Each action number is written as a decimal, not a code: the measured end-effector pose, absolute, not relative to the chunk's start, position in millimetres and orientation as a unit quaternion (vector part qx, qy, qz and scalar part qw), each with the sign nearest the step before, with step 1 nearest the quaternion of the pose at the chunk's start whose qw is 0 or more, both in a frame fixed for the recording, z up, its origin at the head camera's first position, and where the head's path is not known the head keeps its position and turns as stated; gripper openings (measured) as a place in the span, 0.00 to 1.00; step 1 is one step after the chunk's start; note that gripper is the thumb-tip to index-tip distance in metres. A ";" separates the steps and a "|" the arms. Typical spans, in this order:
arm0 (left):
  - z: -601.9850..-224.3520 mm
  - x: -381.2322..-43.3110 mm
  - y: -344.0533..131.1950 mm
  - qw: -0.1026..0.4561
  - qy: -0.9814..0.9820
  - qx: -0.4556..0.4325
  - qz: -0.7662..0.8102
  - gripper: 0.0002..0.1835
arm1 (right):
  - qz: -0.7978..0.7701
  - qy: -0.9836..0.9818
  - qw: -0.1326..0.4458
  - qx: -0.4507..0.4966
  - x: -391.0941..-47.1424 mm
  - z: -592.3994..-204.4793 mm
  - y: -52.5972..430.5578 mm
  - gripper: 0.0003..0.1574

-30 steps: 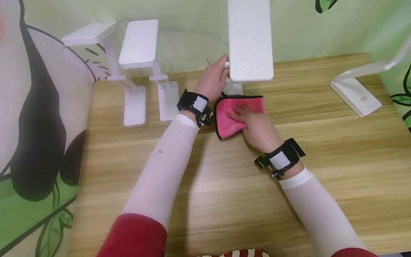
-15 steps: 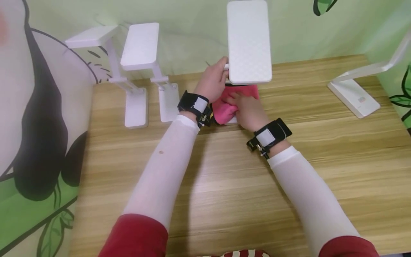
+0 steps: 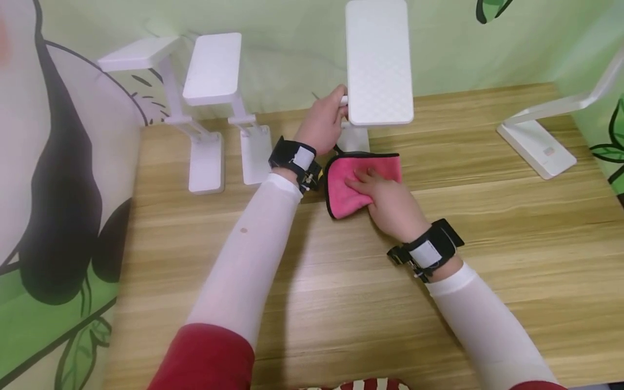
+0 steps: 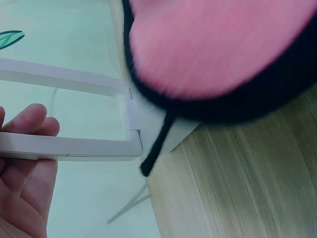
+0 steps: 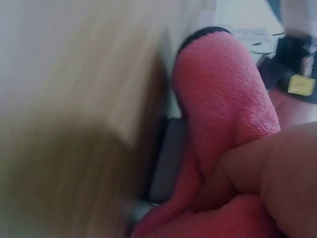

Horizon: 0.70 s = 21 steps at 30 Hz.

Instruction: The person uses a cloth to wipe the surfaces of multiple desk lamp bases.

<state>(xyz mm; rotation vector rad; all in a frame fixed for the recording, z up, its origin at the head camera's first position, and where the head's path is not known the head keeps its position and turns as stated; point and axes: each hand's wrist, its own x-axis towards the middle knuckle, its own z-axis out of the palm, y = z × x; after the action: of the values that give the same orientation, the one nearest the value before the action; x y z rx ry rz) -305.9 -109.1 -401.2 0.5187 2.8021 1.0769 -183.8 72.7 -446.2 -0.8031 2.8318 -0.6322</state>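
Observation:
My left hand [image 3: 319, 123] grips the arm of a white desk lamp [image 3: 380, 65] just left of its flat head. In the left wrist view, fingers and thumb sit on either side of one bar of the lamp's two-bar arm [image 4: 94, 148]. My right hand [image 3: 396, 206] holds a pink cloth [image 3: 341, 189] with black edging over the front of the lamp's base [image 3: 355, 141]. The cloth hides that front part, while the rear of the base shows. Folds of the plush cloth [image 5: 223, 84] bunch around the right thumb in the right wrist view.
Two more white lamps, a left one [image 3: 206, 162] and one beside it [image 3: 257, 157], stand on the wood-grain table [image 3: 312, 303]. Another lamp [image 3: 538, 146] is at the right. Behind them rises a green printed wall [image 3: 463, 54].
The right hand moved the cloth up toward the back of the lamp base, then drew it back toward the front. The left hand has kept its grip on the lamp arm.

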 end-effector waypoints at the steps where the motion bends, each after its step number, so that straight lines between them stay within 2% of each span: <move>1: -400.9 -305.5 -109.0 0.049 0.919 0.168 0.354 0.12 | -0.212 0.937 0.074 -0.267 -178.4 -444.8 74.7 0.37; 5: -400.0 -304.2 -108.5 0.054 0.918 0.163 0.359 0.12 | -0.231 0.930 0.087 -0.272 -168.2 -441.1 82.3 0.35; 11: -398.4 -303.4 -111.8 0.061 0.916 0.164 0.361 0.14 | -0.283 0.922 0.032 -0.264 -168.2 -429.0 86.7 0.26; 18: -395.4 -304.9 -121.1 0.064 0.921 0.166 0.346 0.11 | -0.303 0.917 -0.013 -0.260 -167.3 -409.5 90.5 0.29; 21: -396.0 -305.3 -127.9 0.052 0.928 0.164 0.332 0.14 | -0.306 0.915 -0.016 -0.262 -166.2 -407.0 91.6 0.31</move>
<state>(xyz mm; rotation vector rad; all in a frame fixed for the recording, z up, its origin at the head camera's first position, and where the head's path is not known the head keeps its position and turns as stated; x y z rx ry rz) -305.3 -127.9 -396.0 0.4988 2.8218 1.0086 -166.2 91.6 -407.0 -0.8309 2.9053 -0.9700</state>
